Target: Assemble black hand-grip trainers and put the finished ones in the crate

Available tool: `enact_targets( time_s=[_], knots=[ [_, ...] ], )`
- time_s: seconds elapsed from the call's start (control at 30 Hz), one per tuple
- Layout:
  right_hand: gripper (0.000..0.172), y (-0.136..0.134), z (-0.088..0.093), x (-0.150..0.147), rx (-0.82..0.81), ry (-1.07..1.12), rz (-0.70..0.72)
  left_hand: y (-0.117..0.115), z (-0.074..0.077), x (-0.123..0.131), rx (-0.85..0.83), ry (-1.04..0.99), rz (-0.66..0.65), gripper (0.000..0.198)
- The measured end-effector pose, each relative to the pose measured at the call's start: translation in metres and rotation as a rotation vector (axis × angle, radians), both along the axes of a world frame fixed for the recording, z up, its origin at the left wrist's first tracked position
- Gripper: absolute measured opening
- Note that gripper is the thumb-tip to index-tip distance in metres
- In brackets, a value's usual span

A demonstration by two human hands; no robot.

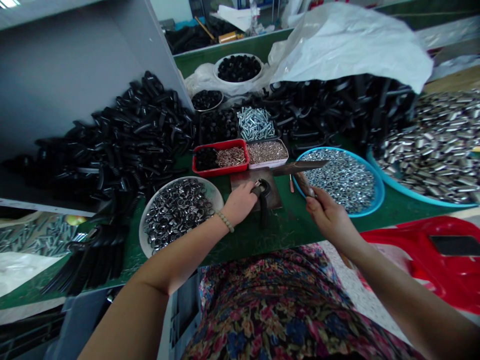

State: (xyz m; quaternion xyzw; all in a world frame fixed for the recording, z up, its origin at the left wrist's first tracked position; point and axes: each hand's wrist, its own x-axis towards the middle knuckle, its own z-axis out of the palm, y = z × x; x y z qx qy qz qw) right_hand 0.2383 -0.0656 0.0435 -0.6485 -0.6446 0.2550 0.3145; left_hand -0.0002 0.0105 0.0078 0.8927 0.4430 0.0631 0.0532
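My left hand [242,200] is closed on a black handle-shaped plastic part [262,192] and presses its ring end onto a small dark metal block [275,197] on the green table. A bead bracelet sits on that wrist. My right hand [324,210] grips the handle of a hammer-like tool [300,167], whose flat metal head is raised level above the block and the rim of a blue bowl [379,197].
A white bowl [217,192] of metal rings is left of the block. Behind stand a red tray [220,171], a pink tray [268,163], screws [255,123], and piles of black handles [131,135]. The blue bowl holds nuts; metal cylinders [435,145] lie far right. A red stool [431,260] stands right.
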Motion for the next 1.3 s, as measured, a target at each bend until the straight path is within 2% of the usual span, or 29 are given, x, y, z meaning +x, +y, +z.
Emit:
enact_targets(
  time_s=[0.23,0.4,0.63,0.83,0.97,1.07,1.17,1.3],
  knots=[
    [0.043,0.0,-0.003,-0.005,0.011,-0.017,0.012,-0.006,0.012,0.003,0.013,0.094,-0.042,0.028],
    [0.041,-0.002,0.001,-0.01,0.024,-0.027,0.048,-0.009,0.011,0.0,0.018,0.123,-0.085,0.029],
    [0.036,-0.004,0.002,-0.014,0.049,-0.042,0.103,-0.012,0.01,-0.003,0.041,0.104,-0.045,0.03],
    [0.033,-0.003,-0.001,-0.015,0.071,-0.028,0.12,-0.009,0.014,0.007,0.04,0.04,0.075,0.029],
    [0.037,-0.005,-0.003,-0.01,0.064,-0.023,0.096,-0.001,0.012,0.004,-0.058,-0.159,0.194,0.029],
    [0.038,-0.006,-0.004,-0.005,0.05,-0.012,0.064,0.009,0.016,-0.002,-0.23,-0.47,0.292,0.023],
    [0.038,-0.005,-0.006,-0.003,0.046,-0.004,0.049,0.017,0.023,-0.006,-0.352,-0.713,0.318,0.013],
    [0.037,-0.005,-0.007,-0.002,0.04,0.008,0.056,0.019,0.026,-0.006,-0.398,-0.754,0.285,0.013]
  ],
)
